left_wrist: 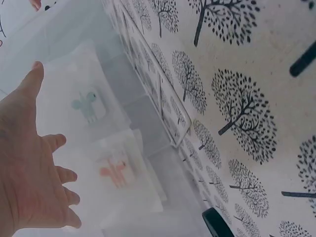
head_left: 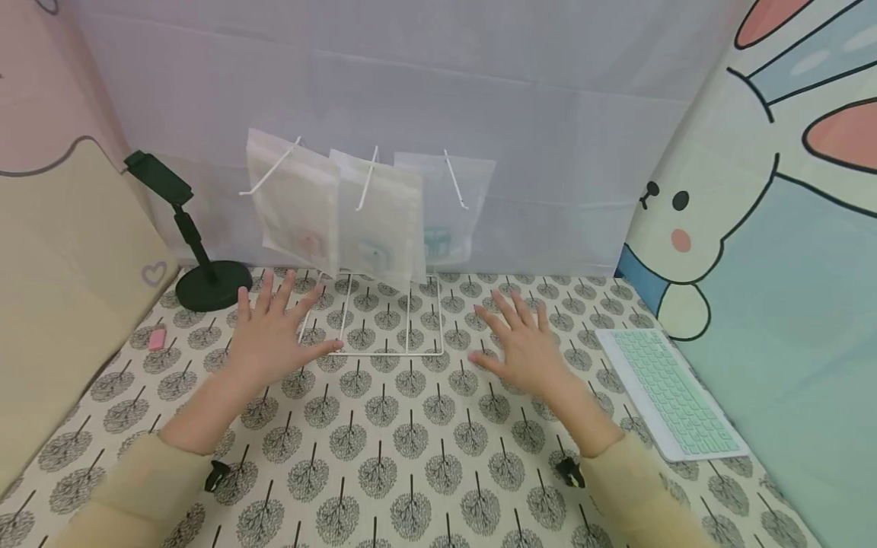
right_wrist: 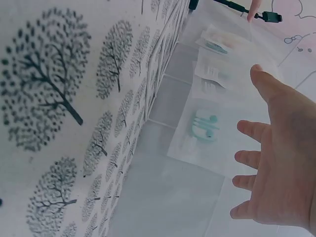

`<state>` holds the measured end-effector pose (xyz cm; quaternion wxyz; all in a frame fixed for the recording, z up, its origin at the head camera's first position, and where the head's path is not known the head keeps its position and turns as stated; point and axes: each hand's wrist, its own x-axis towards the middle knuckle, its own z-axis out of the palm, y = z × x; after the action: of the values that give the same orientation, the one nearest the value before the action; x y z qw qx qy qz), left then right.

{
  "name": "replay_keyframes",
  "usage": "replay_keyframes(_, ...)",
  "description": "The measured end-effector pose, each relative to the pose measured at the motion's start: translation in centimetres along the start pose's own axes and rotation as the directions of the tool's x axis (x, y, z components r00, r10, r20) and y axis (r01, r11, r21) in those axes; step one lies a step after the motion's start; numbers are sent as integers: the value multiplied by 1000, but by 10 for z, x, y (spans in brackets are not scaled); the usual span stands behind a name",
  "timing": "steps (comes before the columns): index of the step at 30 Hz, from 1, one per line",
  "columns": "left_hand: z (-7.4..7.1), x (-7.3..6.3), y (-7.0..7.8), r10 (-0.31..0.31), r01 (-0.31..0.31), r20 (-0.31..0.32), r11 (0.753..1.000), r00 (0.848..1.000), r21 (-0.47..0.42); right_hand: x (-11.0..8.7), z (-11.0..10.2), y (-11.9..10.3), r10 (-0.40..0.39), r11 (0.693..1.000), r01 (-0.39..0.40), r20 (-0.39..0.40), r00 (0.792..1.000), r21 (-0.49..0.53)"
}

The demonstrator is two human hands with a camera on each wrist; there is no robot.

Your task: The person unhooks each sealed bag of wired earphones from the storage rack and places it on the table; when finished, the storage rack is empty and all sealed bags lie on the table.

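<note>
My left hand (head_left: 269, 339) is held over the patterned cloth with its fingers spread and nothing in it. Likewise spread and holding nothing, my right hand (head_left: 529, 352) is farther right. Beyond them, three frosted pouches hang from a white wire rack (head_left: 373, 354): a left pouch (head_left: 291, 202), a middle pouch (head_left: 384, 221) and a right pouch (head_left: 473, 183). Through the frosting show small wired earphones: an orange-pink set (left_wrist: 114, 173), a bluish set (left_wrist: 89, 104) and a teal set (right_wrist: 204, 126). Neither hand touches a pouch.
A black stand (head_left: 214, 285) with a tilted clamp head is at the back left. Near it lies a small pink block (head_left: 157, 339). A white keyboard with mint keys (head_left: 671, 392) rests along the right edge. Printed curtains enclose the back and sides.
</note>
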<state>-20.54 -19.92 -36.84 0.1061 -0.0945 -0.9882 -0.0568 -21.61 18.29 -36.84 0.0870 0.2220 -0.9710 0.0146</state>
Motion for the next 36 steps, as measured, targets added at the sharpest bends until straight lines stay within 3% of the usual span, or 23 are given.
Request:
replay_keyframes(11, -10, 30, -33, -57, 54, -74, 997, 996, -47, 21, -15, 4, 4, 1000, -4, -5, 1000, -10)
replay_keyframes(17, -10, 51, -53, -91, 88, -88, 995, 992, -42, 39, -13, 1, -4, 1000, 4, 16, 1000, -7)
replay_keyframes(30, 3, 91, -84, -145, 134, -117, 987, 983, -94, 69, 51, -1, -92, 990, 79, 105, 990, 120)
replay_keyframes(36, 10, 110, -91, -186, 160, -128, 968, 974, -194, 77, 76, 5, -172, 959, 119, 193, 966, 258)
